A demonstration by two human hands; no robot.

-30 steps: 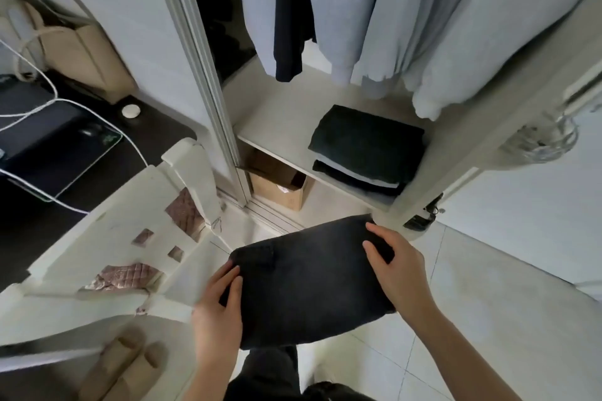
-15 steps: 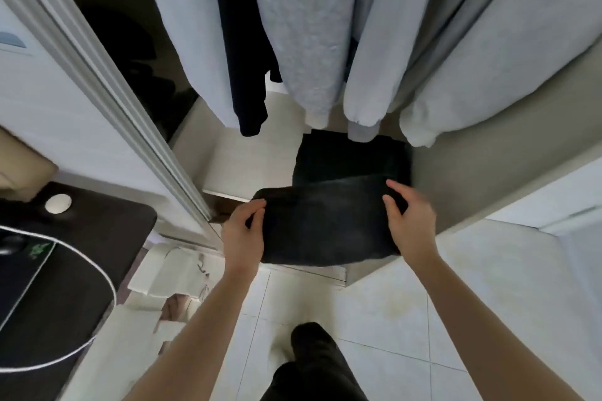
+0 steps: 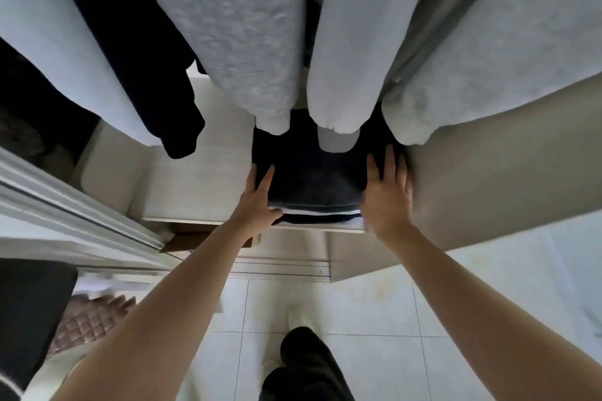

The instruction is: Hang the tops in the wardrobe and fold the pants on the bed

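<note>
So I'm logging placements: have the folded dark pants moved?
Yes: the folded dark pants went from in front of the wardrobe onto the stack on its shelf.

The floor (image 3: 374, 309) is of pale square tiles with thin grey joints. A white sliding door frame (image 3: 65, 215) crosses the left side, with a metal track (image 3: 280, 267) at its foot. At the far left stands a dark table (image 3: 29, 309). Daylight is soft.

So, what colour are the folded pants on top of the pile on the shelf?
Black or very dark charcoal, plain. The folded pants show best in the head view, the only one.
</note>
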